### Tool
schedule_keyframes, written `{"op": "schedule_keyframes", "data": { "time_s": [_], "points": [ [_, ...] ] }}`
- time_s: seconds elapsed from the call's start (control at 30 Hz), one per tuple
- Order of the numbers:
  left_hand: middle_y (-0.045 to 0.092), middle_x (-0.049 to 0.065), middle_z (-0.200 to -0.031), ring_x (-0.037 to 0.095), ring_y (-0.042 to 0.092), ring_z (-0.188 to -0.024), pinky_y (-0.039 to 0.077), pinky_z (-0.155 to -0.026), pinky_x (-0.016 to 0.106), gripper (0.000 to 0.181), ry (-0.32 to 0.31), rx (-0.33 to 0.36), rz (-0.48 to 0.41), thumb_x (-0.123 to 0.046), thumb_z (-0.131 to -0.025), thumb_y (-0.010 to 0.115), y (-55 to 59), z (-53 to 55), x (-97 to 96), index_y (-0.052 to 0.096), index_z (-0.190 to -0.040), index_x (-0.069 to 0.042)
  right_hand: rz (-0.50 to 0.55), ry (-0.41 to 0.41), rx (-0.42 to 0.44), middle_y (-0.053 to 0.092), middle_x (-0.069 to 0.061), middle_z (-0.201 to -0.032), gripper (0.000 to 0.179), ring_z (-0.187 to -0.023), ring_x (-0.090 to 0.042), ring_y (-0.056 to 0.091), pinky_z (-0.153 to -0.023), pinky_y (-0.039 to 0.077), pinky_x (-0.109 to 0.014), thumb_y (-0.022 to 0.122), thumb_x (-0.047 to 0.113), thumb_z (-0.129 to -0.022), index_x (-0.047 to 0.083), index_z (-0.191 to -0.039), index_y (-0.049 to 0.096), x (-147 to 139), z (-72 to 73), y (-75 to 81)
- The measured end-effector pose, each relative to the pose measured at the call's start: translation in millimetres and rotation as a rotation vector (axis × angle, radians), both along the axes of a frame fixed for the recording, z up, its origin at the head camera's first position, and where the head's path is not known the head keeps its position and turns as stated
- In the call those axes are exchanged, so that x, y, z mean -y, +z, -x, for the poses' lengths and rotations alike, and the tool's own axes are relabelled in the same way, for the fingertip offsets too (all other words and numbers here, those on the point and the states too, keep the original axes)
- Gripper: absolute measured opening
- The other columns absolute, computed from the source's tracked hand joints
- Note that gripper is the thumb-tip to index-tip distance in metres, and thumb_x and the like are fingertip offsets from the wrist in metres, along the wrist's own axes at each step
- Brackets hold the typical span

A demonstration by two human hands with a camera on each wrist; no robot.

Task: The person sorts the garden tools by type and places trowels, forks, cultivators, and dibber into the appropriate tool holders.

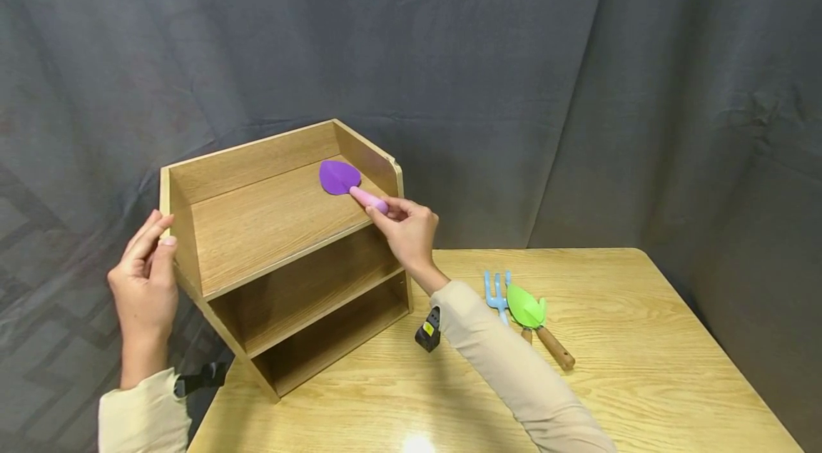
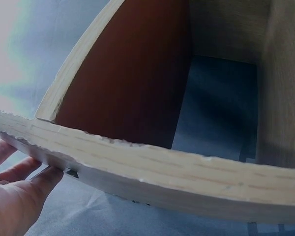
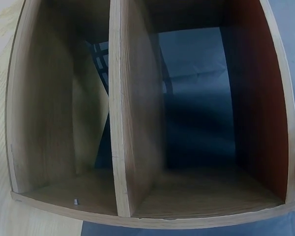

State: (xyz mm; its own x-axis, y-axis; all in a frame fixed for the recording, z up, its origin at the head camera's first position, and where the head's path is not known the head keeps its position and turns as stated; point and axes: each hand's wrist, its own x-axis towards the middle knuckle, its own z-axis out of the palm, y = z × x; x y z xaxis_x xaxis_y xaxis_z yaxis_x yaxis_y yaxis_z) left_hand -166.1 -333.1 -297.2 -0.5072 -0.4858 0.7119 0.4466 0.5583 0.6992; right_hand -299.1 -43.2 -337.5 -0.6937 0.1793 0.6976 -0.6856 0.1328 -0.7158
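Observation:
A small wooden shelf unit (image 1: pixel 257 232) stands at the left of the table, with a walled top and two compartments below. My left hand (image 1: pixel 146 289) grips the edge of its left side panel; in the left wrist view, the thumb lies against that panel's outer face (image 2: pixel 187 201). In my right hand (image 1: pixel 411 232), thumb and fingers pinch the pink handle of a purple trowel (image 1: pixel 339 177). The trowel's blade lies over the top board, near the right side wall. The right wrist view looks into the compartments, past an inner shelf board (image 3: pixel 119 113).
Right of my right forearm, a light blue hand fork (image 1: pixel 497 292) and a green trowel (image 1: pixel 525 306) with a wooden handle lie together on the table (image 1: pixel 642 367). Grey curtain (image 1: pixel 449 82) hangs close behind the shelf and table.

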Motion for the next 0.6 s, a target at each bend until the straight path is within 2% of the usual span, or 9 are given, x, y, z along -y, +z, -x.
{"op": "schedule_keyframes", "data": {
  "time_s": [0.2,0.43,0.6],
  "points": [
    [0.058,0.015,-0.132,0.015,0.053,-0.122,0.041,-0.095,0.018,0.03,0.012,0.001,0.006,-0.005,-0.095,0.055,-0.5,-0.9,0.2,0.064,-0.121,0.007,-0.01,0.02,0.02,0.072,-0.011,-0.077,0.028,-0.063,-0.014,0.067,-0.059,0.054,-0.024,0.085,0.013,-0.073,-0.004,-0.092,0.075,0.3,-0.1,2.7],
    [0.058,0.016,-0.132,0.015,0.052,-0.123,0.041,-0.096,0.019,0.03,-0.005,0.002,-0.006,-0.004,-0.095,0.054,0.1,-0.3,-0.8,0.064,-0.121,0.008,-0.005,0.051,0.047,0.072,-0.009,-0.078,0.028,-0.065,-0.013,0.068,-0.06,0.055,-0.025,0.086,0.014,-0.073,-0.003,-0.092,0.074,-0.8,1.0,3.6],
    [0.058,0.015,-0.132,0.015,0.053,-0.122,0.041,-0.095,0.018,0.031,-0.005,0.002,-0.013,-0.005,-0.094,0.055,-0.6,0.0,0.0,0.064,-0.121,0.007,-0.048,0.021,0.019,0.072,-0.006,-0.078,0.03,-0.063,-0.01,0.067,-0.058,0.054,-0.024,0.086,0.019,-0.074,-0.002,-0.093,0.075,-0.9,1.1,5.3]
  ]
}}
